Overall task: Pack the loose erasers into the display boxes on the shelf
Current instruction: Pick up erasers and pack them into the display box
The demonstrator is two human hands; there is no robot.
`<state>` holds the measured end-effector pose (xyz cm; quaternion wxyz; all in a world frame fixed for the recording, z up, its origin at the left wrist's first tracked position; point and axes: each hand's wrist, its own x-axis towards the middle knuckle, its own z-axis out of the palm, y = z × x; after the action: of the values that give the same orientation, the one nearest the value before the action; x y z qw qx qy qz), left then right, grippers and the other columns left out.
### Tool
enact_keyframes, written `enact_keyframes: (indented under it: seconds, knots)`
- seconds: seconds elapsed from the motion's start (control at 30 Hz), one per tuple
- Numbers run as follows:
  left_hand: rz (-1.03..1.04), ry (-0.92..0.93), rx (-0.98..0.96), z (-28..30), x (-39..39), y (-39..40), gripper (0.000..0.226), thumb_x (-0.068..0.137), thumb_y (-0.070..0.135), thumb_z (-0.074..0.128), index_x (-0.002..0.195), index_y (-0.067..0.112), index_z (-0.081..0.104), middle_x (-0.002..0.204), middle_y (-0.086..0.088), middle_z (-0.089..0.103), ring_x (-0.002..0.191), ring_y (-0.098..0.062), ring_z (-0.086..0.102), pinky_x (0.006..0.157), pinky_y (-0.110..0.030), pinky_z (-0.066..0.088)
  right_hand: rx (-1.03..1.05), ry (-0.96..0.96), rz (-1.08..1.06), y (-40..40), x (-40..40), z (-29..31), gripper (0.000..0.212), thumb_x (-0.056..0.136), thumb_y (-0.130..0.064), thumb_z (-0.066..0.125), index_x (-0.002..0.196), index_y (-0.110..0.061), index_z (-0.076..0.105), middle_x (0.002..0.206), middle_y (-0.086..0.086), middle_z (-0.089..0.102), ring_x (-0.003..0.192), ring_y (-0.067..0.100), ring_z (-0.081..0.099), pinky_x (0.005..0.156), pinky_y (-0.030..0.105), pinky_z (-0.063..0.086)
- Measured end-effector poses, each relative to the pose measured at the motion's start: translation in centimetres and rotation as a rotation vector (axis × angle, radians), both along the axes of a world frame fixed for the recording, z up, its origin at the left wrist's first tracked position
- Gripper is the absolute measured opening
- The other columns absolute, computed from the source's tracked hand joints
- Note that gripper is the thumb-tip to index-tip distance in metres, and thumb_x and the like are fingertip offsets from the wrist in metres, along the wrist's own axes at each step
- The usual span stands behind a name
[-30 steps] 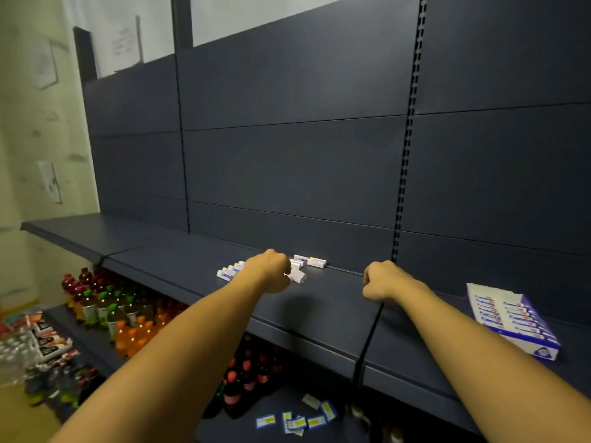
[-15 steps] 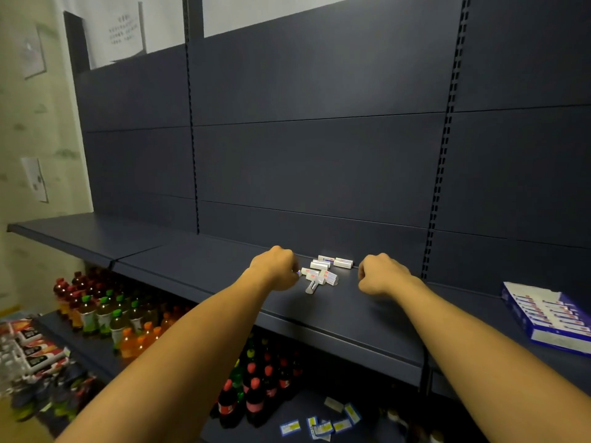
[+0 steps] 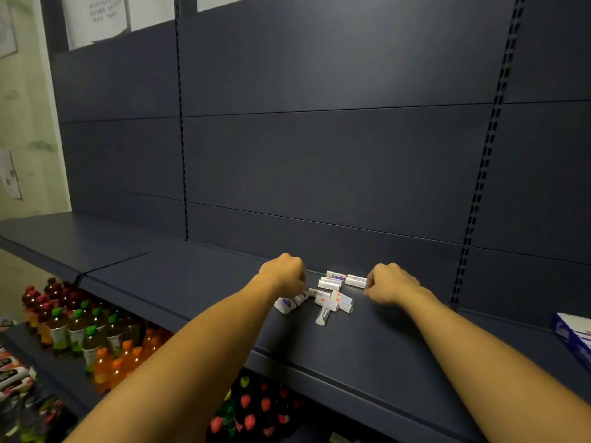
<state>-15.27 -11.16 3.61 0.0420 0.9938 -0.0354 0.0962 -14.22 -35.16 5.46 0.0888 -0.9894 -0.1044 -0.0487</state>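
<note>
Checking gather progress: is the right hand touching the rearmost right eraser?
Touching. The head view shows the right hand with its curled fingertips meeting the right end of the rearmost right eraser, no shelf showing between them.

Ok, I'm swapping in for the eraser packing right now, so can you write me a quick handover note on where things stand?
Left hand: curled, knuckles up, at the left edge of the loose erasers; some lie under it, a grip cannot be confirmed.
Right hand: curled, at the pile's right edge, against one eraser.
Erasers: heaped between the hands on the shelf.
Display box: far right on the shelf, cut off by the frame.
Done: nothing visibly boxed.
Left: carry the erasers to the box and pack them.
</note>
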Motion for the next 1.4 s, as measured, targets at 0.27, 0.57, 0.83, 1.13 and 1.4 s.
enact_keyframes:
  seconds: [0.27, 0.57, 0.83, 1.13, 1.4]
  knots:
    - [-0.053, -0.020, -0.017, -1.6, 6.4, -0.3, 0.022, 0.100, 0.023, 0.051, 0.100, 0.019, 0.073, 0.097, -0.005, 0.069, 0.082, -0.026, 0.065, 0.074, -0.040, 0.060, 0.022, 0.060, 0.001, 0.2, 3.6, -1.2, 0.013, 0.089, -0.029, 0.064, 0.099, -0.026, 0.071, 0.113, 0.001, 0.065, 0.099, 0.024, 0.063, 0.083, 0.036, 0.054]
    - [-0.062, -0.062, -0.083, -2.7, 11.6, -1.7, 0.024, 0.101, 0.030, 0.053, 0.108, 0.021, 0.075, 0.105, -0.004, 0.071, 0.090, -0.028, 0.065, 0.073, -0.037, 0.056, 0.002, 0.129, -0.061, 0.1, 5.5, -2.7, 0.012, 0.087, -0.035, 0.070, 0.082, -0.024, 0.068, 0.101, 0.000, 0.063, 0.093, 0.024, 0.064, 0.081, 0.034, 0.054]
    - [-0.105, 0.070, -0.125, -3.1, 14.0, -1.9, 0.028, 0.096, 0.041, 0.064, 0.108, 0.018, 0.075, 0.105, -0.005, 0.069, 0.089, -0.026, 0.064, 0.073, -0.036, 0.053, 0.005, 0.112, -0.115, 1.0, 5.8, -2.2, 0.016, 0.088, -0.038, 0.069, 0.080, -0.025, 0.067, 0.101, 0.000, 0.064, 0.096, 0.024, 0.063, 0.086, 0.038, 0.055]
    - [-0.184, 0.155, -0.197, -2.6, 14.9, -1.0, 0.017, 0.085, 0.031, 0.081, 0.098, 0.020, 0.079, 0.107, -0.004, 0.072, 0.094, -0.025, 0.066, 0.089, -0.042, 0.058, 0.065, 0.077, -0.111, 2.1, 5.8, -2.0, 0.017, 0.087, -0.036, 0.073, 0.075, -0.026, 0.068, 0.098, 0.001, 0.067, 0.094, 0.023, 0.064, 0.088, 0.041, 0.056]
    - [-0.258, 0.152, -0.196, -2.5, 14.7, 0.0, 0.021, 0.087, 0.019, 0.079, 0.108, 0.020, 0.075, 0.113, -0.002, 0.070, 0.101, -0.022, 0.065, 0.093, -0.039, 0.056, 0.074, 0.117, -0.080, 3.8, 6.2, -3.0, 0.019, 0.085, -0.040, 0.077, 0.091, -0.021, 0.077, 0.099, 0.003, 0.069, 0.091, 0.022, 0.066, 0.086, 0.042, 0.057]
